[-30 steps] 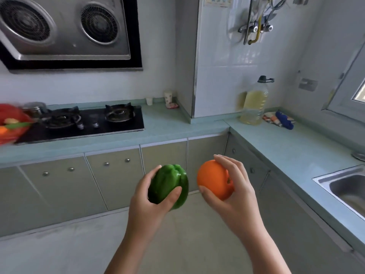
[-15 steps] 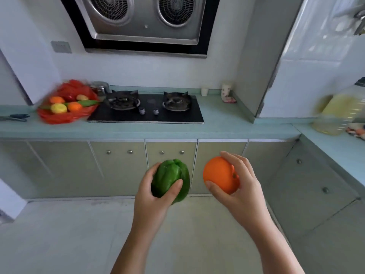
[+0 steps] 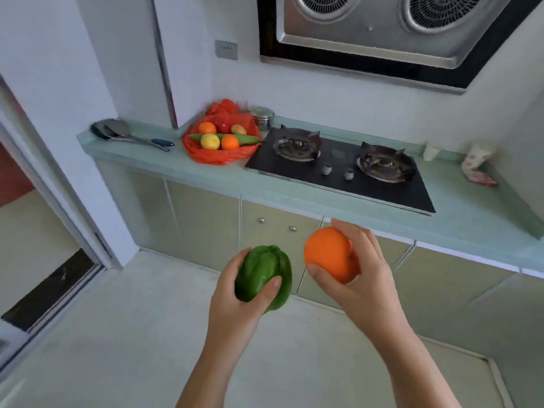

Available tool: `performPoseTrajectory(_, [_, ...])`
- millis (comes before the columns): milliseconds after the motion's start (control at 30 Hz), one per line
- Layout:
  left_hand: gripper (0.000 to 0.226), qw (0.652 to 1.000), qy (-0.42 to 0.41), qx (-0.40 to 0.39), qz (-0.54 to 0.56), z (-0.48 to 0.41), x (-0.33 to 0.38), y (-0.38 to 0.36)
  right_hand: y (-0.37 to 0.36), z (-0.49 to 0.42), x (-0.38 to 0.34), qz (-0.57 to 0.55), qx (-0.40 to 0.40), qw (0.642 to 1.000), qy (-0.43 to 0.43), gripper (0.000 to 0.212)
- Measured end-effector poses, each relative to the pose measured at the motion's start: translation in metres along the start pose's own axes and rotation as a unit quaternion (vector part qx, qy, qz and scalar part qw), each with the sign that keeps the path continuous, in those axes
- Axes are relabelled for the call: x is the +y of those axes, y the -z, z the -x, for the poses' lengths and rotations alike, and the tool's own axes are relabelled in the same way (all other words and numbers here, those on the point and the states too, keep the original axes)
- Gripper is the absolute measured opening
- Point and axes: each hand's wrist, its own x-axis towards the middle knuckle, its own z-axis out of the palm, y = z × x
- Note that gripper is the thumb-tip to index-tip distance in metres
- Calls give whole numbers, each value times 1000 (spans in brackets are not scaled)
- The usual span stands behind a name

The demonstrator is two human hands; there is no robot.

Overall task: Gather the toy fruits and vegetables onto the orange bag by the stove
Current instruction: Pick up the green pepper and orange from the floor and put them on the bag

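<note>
While the left hand (image 3: 235,301) grips the green pepper (image 3: 262,275) and the right hand (image 3: 362,278) holds the orange (image 3: 329,254), the orange bag (image 3: 217,154) lies ahead and leftward on the counter, nearer the left hand

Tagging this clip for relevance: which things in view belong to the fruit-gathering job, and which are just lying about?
Job: green toy bell pepper, held by the left hand; round orange toy fruit, held by the right hand; crinkled orange plastic bag bearing toy produce.
Lying about: black glass gas stove; small steel lidded canister; metal spatulas with dark handles; white cup.
</note>
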Motion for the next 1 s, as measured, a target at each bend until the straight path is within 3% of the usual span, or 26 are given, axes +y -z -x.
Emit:
performPoseTrajectory(167, [62,996,33,72,-27,-38,-25,51,-79,-52,-4,-29,-88,995,33,60])
performPoseTrajectory(333, [68,990,42,118,-62,-111,-38,87,-148,-122,9,-65,-120,990,42,61])
performPoseTrajectory(633, [71,984,-6,99,-145,-281,-14,113,-223,-268,43,-96,-98,990,35,61])
performPoseTrajectory(1000, [70,986,29,103,-130,-404,-58,138,-290,-357,81,-40,-102,994,-23,62])
